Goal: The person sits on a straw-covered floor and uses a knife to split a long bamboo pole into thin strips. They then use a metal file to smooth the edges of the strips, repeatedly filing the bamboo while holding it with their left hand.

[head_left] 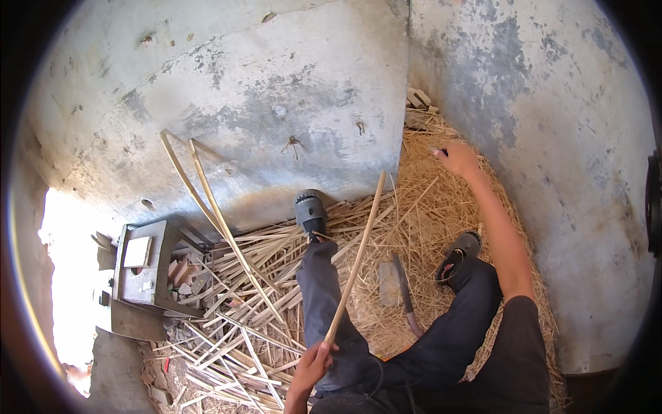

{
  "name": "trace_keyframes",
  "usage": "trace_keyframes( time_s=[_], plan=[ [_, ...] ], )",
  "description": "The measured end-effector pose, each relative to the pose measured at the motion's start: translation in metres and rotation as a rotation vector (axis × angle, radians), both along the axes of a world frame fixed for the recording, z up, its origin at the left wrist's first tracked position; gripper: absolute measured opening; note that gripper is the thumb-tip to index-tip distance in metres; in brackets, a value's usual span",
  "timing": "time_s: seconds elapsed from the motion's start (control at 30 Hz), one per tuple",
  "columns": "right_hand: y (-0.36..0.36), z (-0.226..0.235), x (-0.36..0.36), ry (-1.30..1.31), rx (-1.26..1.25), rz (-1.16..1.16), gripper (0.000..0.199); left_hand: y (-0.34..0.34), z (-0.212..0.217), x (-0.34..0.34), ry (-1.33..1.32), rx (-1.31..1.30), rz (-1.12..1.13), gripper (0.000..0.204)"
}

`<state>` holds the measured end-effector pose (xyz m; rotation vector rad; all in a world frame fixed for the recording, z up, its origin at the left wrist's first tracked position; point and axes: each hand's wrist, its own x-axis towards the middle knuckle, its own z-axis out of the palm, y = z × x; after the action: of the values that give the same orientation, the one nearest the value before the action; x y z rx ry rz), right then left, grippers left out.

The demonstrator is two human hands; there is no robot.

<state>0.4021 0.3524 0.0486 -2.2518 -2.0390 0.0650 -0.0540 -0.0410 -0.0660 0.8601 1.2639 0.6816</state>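
Observation:
My left hand (316, 363) is closed round the lower end of a long bamboo strip (361, 252), which slants up and away over my left thigh. Out at the far right, my right arm is stretched forward. My right hand (458, 160) is closed there, with a small dark and pale bit showing at the fingers; what it is I cannot make out. Between my legs on the floor lies a curved tool (405, 293) with a dark blade and brownish handle. Beside it is a flat greyish block (389, 283).
Split strips (227, 359) are heaped on the left. Shavings (427, 207) cover the floor on the right. Two long strips (219, 217) lean against the stained wall (276, 90). At left stands a wooden stool (148, 276) with rubble beside it. Several blocks (418, 100) sit in the far corner.

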Motion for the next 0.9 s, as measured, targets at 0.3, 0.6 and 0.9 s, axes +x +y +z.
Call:
trace_keyframes(
  time_s=[0.3, 0.6, 0.9],
  plan=[
    [-0.164, 0.044, -0.097, 0.636, 0.171, 0.373, 0.039, 0.093, 0.060, 0.056, 0.118, 0.396, 0.068, 0.032],
    [-0.256, -0.012, -0.138, 0.495, 0.481, 0.690, 0.031, 0.110, 0.071, 0.101, 0.106, 0.576, 0.038, 0.028],
    [-0.259, -0.018, -0.140, 0.502, 0.493, 0.654, 0.031, 0.107, 0.088, 0.114, 0.273, 0.614, 0.065, 0.025]
  ],
)
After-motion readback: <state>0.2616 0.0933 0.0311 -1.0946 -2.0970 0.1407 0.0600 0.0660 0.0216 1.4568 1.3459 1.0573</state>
